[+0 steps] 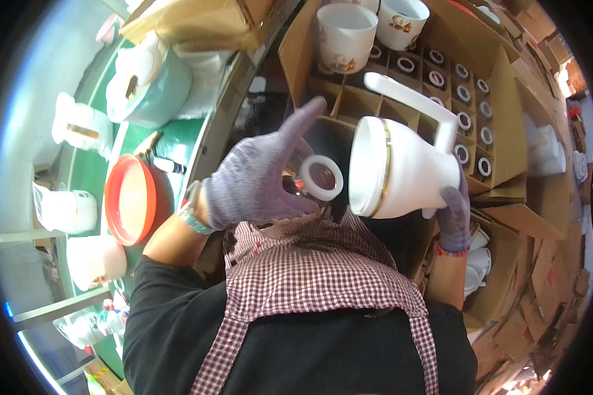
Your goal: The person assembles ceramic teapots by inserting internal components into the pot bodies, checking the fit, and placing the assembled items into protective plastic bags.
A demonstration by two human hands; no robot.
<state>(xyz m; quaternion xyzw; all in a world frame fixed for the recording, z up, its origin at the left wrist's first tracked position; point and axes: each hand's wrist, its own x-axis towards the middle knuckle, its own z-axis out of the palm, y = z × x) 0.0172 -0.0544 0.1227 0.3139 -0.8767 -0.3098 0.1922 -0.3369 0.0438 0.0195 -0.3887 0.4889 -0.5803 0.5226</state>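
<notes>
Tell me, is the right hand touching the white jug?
Touching. The head view shows the right hand, gloved, gripping the white jug by its right end.

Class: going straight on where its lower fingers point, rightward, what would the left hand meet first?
Probably the white jug in the right hand; its open mouth faces leftward, though depth is unclear.

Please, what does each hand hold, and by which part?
Right hand: the white, tapered, gold-banded jug, by its base. Left hand: apparently the shiny, white-rimmed round vessel, by its side.
</notes>
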